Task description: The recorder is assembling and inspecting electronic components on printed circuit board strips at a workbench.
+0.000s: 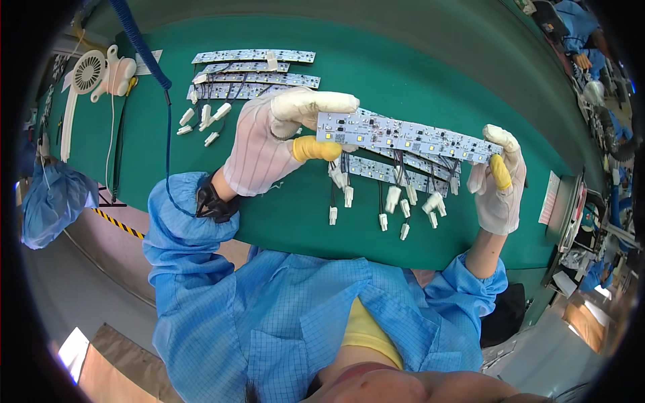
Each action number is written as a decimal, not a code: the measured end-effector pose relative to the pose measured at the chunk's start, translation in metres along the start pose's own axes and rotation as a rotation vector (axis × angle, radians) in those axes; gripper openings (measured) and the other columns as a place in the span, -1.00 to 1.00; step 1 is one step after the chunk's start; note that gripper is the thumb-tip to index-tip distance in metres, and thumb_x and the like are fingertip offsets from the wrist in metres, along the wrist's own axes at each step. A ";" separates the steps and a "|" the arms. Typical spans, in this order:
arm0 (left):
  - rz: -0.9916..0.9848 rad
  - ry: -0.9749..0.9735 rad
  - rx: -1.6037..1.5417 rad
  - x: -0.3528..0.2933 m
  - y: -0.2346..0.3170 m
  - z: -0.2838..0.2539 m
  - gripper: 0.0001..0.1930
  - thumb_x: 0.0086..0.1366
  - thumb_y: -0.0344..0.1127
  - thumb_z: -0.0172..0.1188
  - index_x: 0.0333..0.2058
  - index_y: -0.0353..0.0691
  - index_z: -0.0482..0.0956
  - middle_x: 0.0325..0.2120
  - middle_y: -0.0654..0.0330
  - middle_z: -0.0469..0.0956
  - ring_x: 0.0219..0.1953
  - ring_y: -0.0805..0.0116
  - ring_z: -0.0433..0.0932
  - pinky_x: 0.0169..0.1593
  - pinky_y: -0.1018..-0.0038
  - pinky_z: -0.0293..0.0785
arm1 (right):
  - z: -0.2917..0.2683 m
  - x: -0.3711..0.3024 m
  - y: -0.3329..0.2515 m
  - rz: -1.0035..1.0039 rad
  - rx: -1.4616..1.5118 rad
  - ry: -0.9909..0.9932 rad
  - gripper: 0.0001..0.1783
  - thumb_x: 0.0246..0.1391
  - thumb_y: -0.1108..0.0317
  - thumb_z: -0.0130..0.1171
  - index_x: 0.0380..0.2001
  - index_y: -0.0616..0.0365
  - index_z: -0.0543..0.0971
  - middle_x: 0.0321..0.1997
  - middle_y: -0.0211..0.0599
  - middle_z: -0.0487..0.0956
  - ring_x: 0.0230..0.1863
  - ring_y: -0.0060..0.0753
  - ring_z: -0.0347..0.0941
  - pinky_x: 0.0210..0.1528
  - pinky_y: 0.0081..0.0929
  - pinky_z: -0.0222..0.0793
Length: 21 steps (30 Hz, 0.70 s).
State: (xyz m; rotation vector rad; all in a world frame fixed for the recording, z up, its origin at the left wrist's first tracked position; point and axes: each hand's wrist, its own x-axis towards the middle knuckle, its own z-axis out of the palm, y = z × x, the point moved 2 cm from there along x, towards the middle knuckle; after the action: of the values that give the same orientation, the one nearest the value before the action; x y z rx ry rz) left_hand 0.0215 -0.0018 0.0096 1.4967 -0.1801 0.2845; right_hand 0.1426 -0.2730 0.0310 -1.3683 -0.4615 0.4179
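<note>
Green mat bench [416,74] fills most of the view; left hand [269,151] and right hand [498,181], both in white gloves with yellow fingertip covers, pinch opposite ends of a long LED strip board [406,136] held up above the mat; more strip boards with wires and white plugs [396,176] hang just behind it; spare strips [252,70] lie further back, near a small white fan [97,70].
</note>
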 end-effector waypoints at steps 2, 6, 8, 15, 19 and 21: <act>0.010 0.028 0.172 -0.001 0.003 -0.003 -0.55 -0.01 -0.29 0.34 -0.10 -0.26 0.53 -0.32 0.18 0.60 -0.29 0.47 0.59 -0.21 0.60 0.50 | -0.001 0.001 -0.003 0.104 -0.047 0.024 -0.62 0.06 0.34 0.10 -0.07 0.31 0.39 -0.42 -0.37 0.44 -0.62 -0.71 0.28 -0.60 -0.81 0.15; 0.013 0.054 0.239 0.000 0.004 -0.004 -0.52 -0.04 -0.23 0.35 -0.11 -0.26 0.54 -0.35 0.19 0.61 -0.32 0.47 0.59 -0.24 0.61 0.49 | -0.004 -0.001 0.001 0.041 -0.042 -0.007 -0.61 0.06 0.34 0.12 -0.07 0.31 0.38 -0.36 -0.35 0.44 -0.61 -0.70 0.29 -0.60 -0.81 0.14; 0.001 0.054 0.125 0.001 0.004 -0.002 -0.51 -0.05 -0.22 0.36 -0.12 -0.27 0.54 -0.35 0.18 0.60 -0.32 0.47 0.59 -0.24 0.62 0.48 | -0.004 -0.002 0.001 0.005 0.031 0.013 -0.62 0.06 0.34 0.12 -0.08 0.32 0.39 -0.33 -0.36 0.44 -0.60 -0.72 0.29 -0.60 -0.81 0.15; -0.008 0.025 0.187 -0.003 0.003 -0.004 -0.52 -0.05 -0.23 0.36 -0.11 -0.27 0.54 -0.34 0.18 0.59 -0.32 0.46 0.59 -0.22 0.62 0.48 | -0.004 -0.003 0.000 -0.010 0.071 -0.100 -0.60 0.06 0.31 0.14 -0.07 0.33 0.41 -0.32 -0.36 0.43 -0.54 -0.72 0.32 -0.58 -0.82 0.17; -0.052 0.085 0.138 -0.001 0.003 -0.003 -0.52 -0.02 -0.16 0.34 -0.11 -0.26 0.54 -0.36 0.16 0.61 -0.34 0.46 0.59 -0.24 0.62 0.47 | -0.006 -0.002 0.002 0.015 0.026 -0.021 -0.52 0.06 0.24 0.17 -0.03 0.34 0.37 -0.31 -0.32 0.44 -0.45 -0.70 0.38 -0.56 -0.81 0.21; -0.100 0.078 0.158 0.000 0.003 -0.005 -0.51 0.00 -0.15 0.33 -0.11 -0.27 0.53 -0.37 0.15 0.61 -0.34 0.45 0.59 -0.24 0.63 0.46 | -0.007 -0.001 0.003 0.009 0.051 -0.049 -0.49 0.05 0.22 0.18 -0.02 0.35 0.36 -0.31 -0.30 0.44 -0.43 -0.69 0.39 -0.56 -0.80 0.23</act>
State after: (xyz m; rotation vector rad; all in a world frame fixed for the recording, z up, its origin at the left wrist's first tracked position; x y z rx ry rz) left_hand 0.0201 0.0028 0.0118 1.6420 -0.0201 0.2815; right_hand 0.1458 -0.2786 0.0272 -1.3132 -0.4824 0.4683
